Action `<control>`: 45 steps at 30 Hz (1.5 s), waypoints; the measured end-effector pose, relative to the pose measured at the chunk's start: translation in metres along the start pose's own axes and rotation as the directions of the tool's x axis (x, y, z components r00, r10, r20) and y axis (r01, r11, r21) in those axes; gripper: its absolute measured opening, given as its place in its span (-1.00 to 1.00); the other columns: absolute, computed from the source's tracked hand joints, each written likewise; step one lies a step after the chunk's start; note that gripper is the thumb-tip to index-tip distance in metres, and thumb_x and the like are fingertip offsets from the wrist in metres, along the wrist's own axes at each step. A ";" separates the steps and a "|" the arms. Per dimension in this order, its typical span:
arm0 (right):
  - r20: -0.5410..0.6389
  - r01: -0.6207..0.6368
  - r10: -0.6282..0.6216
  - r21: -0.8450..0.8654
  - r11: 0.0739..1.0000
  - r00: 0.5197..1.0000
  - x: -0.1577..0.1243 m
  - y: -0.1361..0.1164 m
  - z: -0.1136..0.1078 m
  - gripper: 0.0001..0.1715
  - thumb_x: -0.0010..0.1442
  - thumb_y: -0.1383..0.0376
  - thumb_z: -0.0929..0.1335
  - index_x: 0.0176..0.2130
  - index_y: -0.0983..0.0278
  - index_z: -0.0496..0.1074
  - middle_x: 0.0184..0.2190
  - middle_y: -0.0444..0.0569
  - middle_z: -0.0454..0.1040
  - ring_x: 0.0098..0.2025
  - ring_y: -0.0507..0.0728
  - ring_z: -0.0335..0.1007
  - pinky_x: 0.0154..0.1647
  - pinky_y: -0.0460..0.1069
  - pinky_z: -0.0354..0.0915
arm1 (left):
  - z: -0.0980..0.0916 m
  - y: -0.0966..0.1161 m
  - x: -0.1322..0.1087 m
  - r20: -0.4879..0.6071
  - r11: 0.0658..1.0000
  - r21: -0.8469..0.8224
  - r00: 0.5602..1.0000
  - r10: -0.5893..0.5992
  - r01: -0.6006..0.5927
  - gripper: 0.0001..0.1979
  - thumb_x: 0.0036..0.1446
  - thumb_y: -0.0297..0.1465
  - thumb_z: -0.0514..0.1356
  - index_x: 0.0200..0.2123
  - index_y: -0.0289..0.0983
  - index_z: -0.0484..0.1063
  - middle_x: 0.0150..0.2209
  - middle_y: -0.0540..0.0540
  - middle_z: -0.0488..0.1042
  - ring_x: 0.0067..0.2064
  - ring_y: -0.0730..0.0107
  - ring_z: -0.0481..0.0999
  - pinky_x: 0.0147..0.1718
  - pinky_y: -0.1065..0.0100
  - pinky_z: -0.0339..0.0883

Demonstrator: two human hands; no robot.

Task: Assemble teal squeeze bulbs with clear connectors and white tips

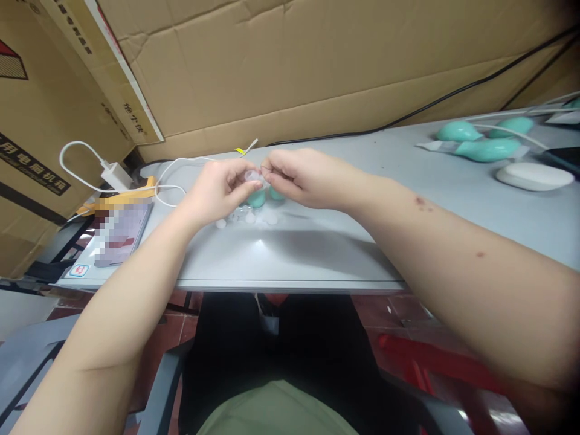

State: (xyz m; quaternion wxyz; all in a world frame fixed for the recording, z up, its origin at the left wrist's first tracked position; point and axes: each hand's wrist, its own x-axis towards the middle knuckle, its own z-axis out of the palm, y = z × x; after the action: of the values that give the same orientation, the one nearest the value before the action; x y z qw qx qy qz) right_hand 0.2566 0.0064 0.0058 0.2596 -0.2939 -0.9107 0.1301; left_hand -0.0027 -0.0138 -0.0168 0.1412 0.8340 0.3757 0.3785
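Note:
Over the grey table, my left hand is closed with thumb and fingers around a small teal piece that has a translucent whitish top. My right hand is right beside it, thumb and forefinger pinched together at the edge of that top. What the pinch holds, if anything, is too small to tell. Another teal piece shows partly below my right fingers. Several small clear and whitish round pieces lie on the table just under both hands.
Cardboard stands along the table's back. Left are a white charger with cable and a flat, partly blurred box. Several rounded teal items, a white oval object and a dark device lie right. A black cable runs behind.

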 end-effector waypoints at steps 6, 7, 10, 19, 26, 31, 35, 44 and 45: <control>0.047 -0.013 0.013 0.008 1.000 0.999 0.001 0.002 0.003 -0.71 0.59 0.20 0.36 -0.20 0.08 0.20 -0.28 -0.07 0.54 -0.24 0.18 0.41 -0.18 0.07 0.21 | 0.000 0.003 0.002 0.029 1.000 -0.027 1.000 0.006 -0.005 -0.84 0.40 -0.25 0.40 -0.17 -0.21 0.69 -0.44 0.00 0.57 -0.43 0.36 0.43 -0.37 0.24 0.29; 0.056 -0.026 0.025 0.005 1.000 0.998 0.001 0.001 0.002 -0.70 0.59 0.20 0.37 -0.20 0.07 0.19 -0.29 -0.08 0.53 -0.26 0.18 0.39 -0.19 0.07 0.20 | 0.000 0.004 0.002 0.034 1.000 -0.031 0.999 0.006 -0.005 -0.84 0.40 -0.24 0.40 -0.18 -0.20 0.67 -0.44 0.00 0.55 -0.43 0.36 0.42 -0.38 0.24 0.28; 0.076 -0.058 0.057 0.006 0.998 0.995 0.001 -0.003 0.000 -0.69 0.59 0.22 0.38 -0.21 0.07 0.20 -0.31 -0.10 0.52 -0.27 0.17 0.37 -0.20 0.08 0.19 | 0.000 0.004 0.002 0.056 0.999 -0.046 0.998 -0.001 0.004 -0.83 0.41 -0.22 0.39 -0.18 -0.19 0.66 -0.44 0.01 0.54 -0.44 0.37 0.40 -0.38 0.23 0.28; 0.069 -0.059 0.054 0.073 0.996 0.996 0.001 0.000 -0.001 -0.76 0.52 0.30 0.42 -0.24 0.13 0.35 -0.35 -0.15 0.48 -0.32 0.11 0.27 -0.25 0.05 0.16 | -0.003 0.004 0.001 0.095 0.995 -0.095 0.995 -0.016 0.025 -0.82 0.39 -0.24 0.40 -0.10 -0.22 0.71 -0.42 -0.02 0.55 -0.44 0.36 0.41 -0.42 0.25 0.22; -0.118 0.081 -0.062 0.164 0.983 0.991 -0.003 0.018 0.004 -0.90 0.49 0.22 0.49 -0.15 0.13 0.62 -0.37 -0.16 0.55 -0.30 0.12 0.38 -0.18 0.06 0.27 | -0.005 0.009 0.001 0.085 0.978 -0.164 0.990 -0.113 0.126 -0.75 0.37 -0.20 0.44 -0.08 -0.27 0.72 -0.38 -0.05 0.59 -0.42 0.36 0.49 -0.42 0.28 0.30; -0.112 0.087 -0.069 0.161 0.983 0.991 -0.004 0.017 0.003 -0.87 0.49 0.22 0.47 -0.16 0.13 0.65 -0.39 -0.18 0.54 -0.32 0.10 0.34 -0.20 0.05 0.24 | -0.005 0.012 0.001 0.101 0.977 -0.170 0.989 -0.110 0.126 -0.76 0.35 -0.20 0.45 -0.13 -0.27 0.73 -0.39 -0.03 0.58 -0.42 0.38 0.46 -0.43 0.28 0.29; -0.116 0.095 -0.077 0.161 0.982 0.990 -0.003 0.013 0.003 -0.85 0.50 0.22 0.45 -0.18 0.15 0.61 -0.33 -0.15 0.58 -0.30 0.10 0.36 -0.20 0.05 0.22 | -0.004 0.012 0.002 0.082 0.970 -0.198 0.989 -0.126 0.140 -0.72 0.35 -0.18 0.45 -0.10 -0.29 0.72 -0.39 -0.03 0.58 -0.42 0.38 0.50 -0.43 0.30 0.34; -0.050 0.059 -0.049 0.214 0.975 0.998 -0.003 0.013 0.003 -0.83 0.52 0.17 0.43 -0.17 0.15 0.56 -0.30 -0.12 0.59 -0.28 0.12 0.37 -0.20 0.06 0.24 | -0.002 0.013 0.001 0.079 0.963 -0.221 0.987 -0.137 0.151 -0.75 0.32 -0.19 0.48 -0.16 -0.26 0.67 -0.41 -0.02 0.58 -0.44 0.39 0.54 -0.46 0.34 0.36; -0.052 0.060 -0.050 0.209 0.976 0.997 -0.003 0.012 0.003 -0.82 0.53 0.17 0.43 -0.17 0.15 0.55 -0.31 -0.13 0.57 -0.29 0.12 0.36 -0.21 0.06 0.23 | -0.002 0.013 0.001 0.075 0.960 -0.233 0.987 -0.144 0.158 -0.75 0.31 -0.19 0.48 -0.17 -0.26 0.67 -0.40 -0.03 0.59 -0.44 0.38 0.55 -0.47 0.34 0.37</control>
State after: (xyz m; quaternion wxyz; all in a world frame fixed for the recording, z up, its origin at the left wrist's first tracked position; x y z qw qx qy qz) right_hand 0.2626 0.0139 -0.0026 0.3138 -0.2424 -0.8934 0.2115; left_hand 0.0030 -0.0221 -0.0085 0.2794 0.7904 0.3859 0.3850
